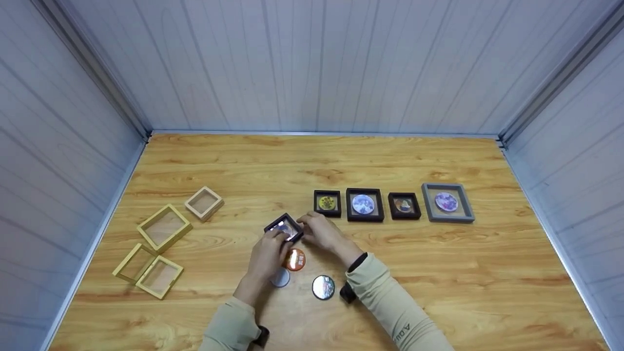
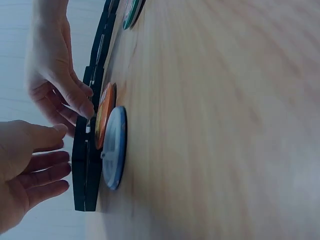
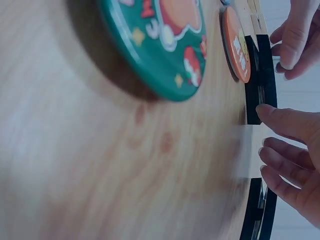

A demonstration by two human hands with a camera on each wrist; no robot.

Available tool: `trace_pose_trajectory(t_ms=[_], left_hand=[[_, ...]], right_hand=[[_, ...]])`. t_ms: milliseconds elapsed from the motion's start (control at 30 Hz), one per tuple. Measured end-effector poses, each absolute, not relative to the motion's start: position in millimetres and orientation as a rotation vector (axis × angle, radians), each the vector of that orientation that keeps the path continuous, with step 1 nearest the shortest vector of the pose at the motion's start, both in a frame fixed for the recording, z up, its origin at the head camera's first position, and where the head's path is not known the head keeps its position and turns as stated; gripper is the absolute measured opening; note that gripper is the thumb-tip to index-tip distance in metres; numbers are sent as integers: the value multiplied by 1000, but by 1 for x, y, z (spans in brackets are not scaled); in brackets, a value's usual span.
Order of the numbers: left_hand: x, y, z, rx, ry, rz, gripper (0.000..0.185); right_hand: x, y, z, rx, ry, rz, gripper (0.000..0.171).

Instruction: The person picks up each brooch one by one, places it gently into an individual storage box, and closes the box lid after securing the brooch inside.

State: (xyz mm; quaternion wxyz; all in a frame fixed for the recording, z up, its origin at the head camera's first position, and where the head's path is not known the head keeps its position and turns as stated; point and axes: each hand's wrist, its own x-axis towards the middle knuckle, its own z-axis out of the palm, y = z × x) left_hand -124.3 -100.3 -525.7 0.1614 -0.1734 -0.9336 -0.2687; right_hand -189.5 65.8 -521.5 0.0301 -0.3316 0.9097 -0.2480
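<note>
A square black display frame point(image 1: 292, 225) with a round badge behind its clear pane lies turned cornerwise on the table, between both hands. My left hand point(image 1: 266, 252) reaches over its near-left side, fingers fairly straight; in the left wrist view that hand point(image 2: 32, 167) has its fingers spread over the frame point(image 2: 86, 177). At the frame's right corner is my right hand point(image 1: 321, 230). The right wrist view has its thumb touching the frame's end, the other fingers of this hand point(image 3: 295, 150) loosely bent and apart. An orange badge point(image 1: 295, 260) and a pale badge point(image 1: 280, 278) lie just in front.
A green badge point(image 3: 165, 55) lies nearer me. To the right stand a row of black frames point(image 1: 364, 218) and a grey frame point(image 1: 425, 204), each with a badge. At left are a beige frame point(image 1: 210, 212), a yellow frame point(image 1: 173, 240) and an unfolded yellow frame point(image 1: 151, 291).
</note>
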Motion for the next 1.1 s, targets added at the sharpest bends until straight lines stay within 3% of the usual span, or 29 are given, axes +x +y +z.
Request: trace_pose_trajectory(t_ms=[633, 1100], left_hand=[[-149, -151, -516, -318, -2672, -660, 32], [-178, -201, -513, -139, -2827, -274, 31]], right_hand=[[-187, 62, -524, -1492, 2739, -676, 20], [-185, 58, -525, -1563, 2709, -589, 15]])
